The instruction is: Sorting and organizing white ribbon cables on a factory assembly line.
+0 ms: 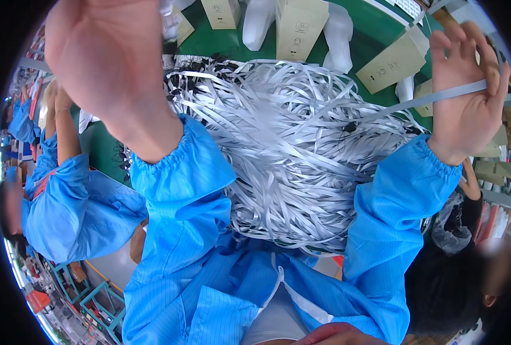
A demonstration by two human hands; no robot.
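A large heap of flat silvery-white straps [290, 167], tangled together with small black end pieces, lies on the green table in front of me. My right hand [465, 106] is raised palm-on beyond the heap's right side. Its thumb and forefinger pinch one flat strap [419, 102], which slants down to the left into the heap; the other fingers are loosely bent. Close to the camera at the upper left is my left hand [108, 57], with the palm showing. Its fingers run out past the picture's top edge, so whether it holds anything is hidden.
Tan cardboard boxes [301, 29] and white wrapped bundles [339, 43] stand along the far side of the green table [226, 43]. To my left, a co-worker in a blue smock [77, 213] reaches forward. Another person in black [451, 282] is close on my right.
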